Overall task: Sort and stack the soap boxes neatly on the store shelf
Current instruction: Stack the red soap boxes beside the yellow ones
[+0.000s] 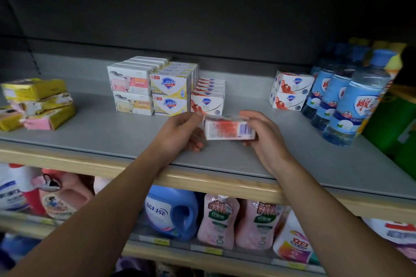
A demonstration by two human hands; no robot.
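Head view shows you holding one red-and-white soap box [229, 128] between both hands, just above the grey shelf [101, 128] and a little in front of the sorted rows. Your left hand [180, 132] pinches the box's left end, thumb on top and fingers curled underneath; your right hand [262, 132] wraps the right end, fingers curled round the barcode side. The box lies with its long axis running left to right, roughly level, barcode face towards you. What matters for the next move is this: the matching row of red-and-white boxes [208, 94] sits directly behind the box you hold, slightly to its left, only one layer high, beside the two-high yellow boxes [170, 94]. Your left hand is the nearer one to that row. So the box probably needs to go forward and up onto that low row, turned so its printed front faces out. Two more red-and-white boxes [290, 90] stand stacked well to the right, beside the blue bottles [351, 101].
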